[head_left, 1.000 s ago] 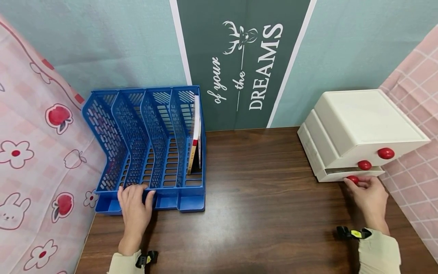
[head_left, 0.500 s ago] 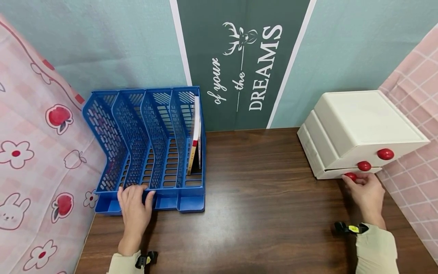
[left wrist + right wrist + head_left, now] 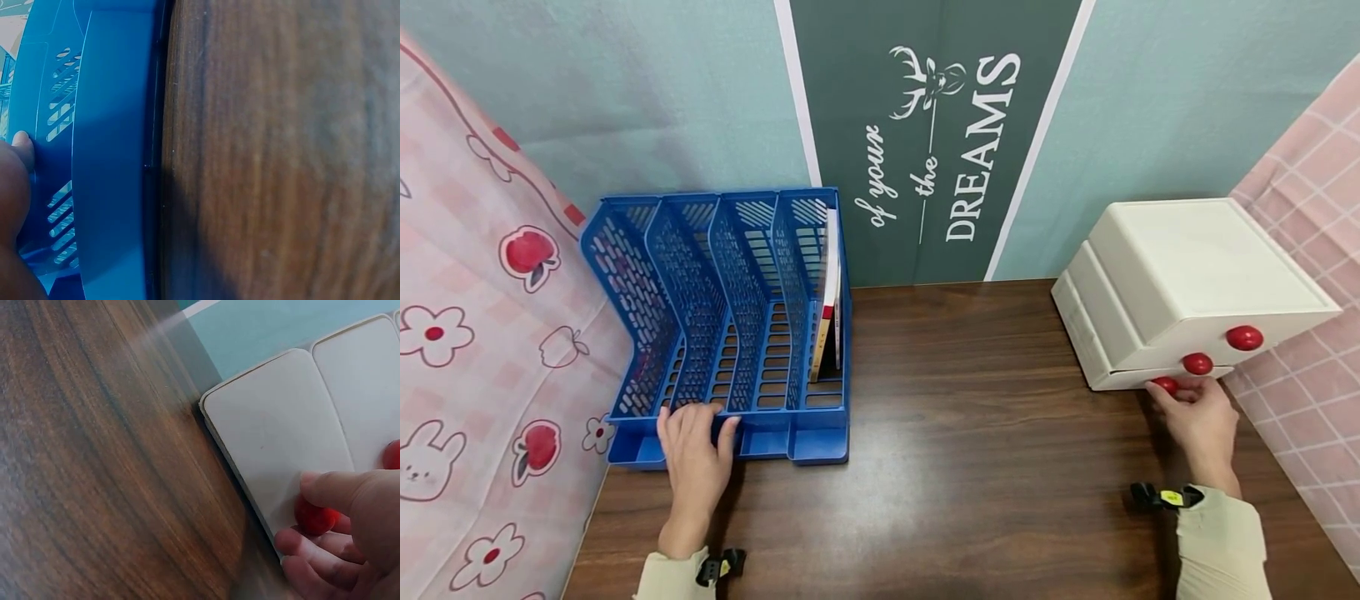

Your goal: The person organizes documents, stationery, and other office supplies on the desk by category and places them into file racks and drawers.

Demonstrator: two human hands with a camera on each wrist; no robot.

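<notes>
My left hand (image 3: 695, 454) grips the front rail of a blue plastic file rack (image 3: 820, 410). Its thumb tip shows against the slotted blue front in the left wrist view; the rest of the fingers are mostly out of that view. At the right, my right hand (image 3: 1201, 423) has thumb and fingers around the red round knob (image 3: 314, 517) of the lowest drawer (image 3: 1131, 381) in a small white drawer cabinet (image 3: 1232, 250). That drawer's front stands close against the cabinet in the right wrist view. Two more red knobs sit above it.
A few thin books (image 3: 826, 308) lean in the rack's rightmost slot. Small trays (image 3: 818, 446) run along its front. Brown wood-grain tabletop (image 3: 955, 433) lies between rack and cabinet. Patterned cloths hang on the left, back and right, the pink grid cloth (image 3: 1292, 408) right beside the cabinet.
The lowest drawer, standing partly out a second ago, has slid into the cabinet. My right hand has moved slightly inward and left with its knob. The left hand has stayed put.
</notes>
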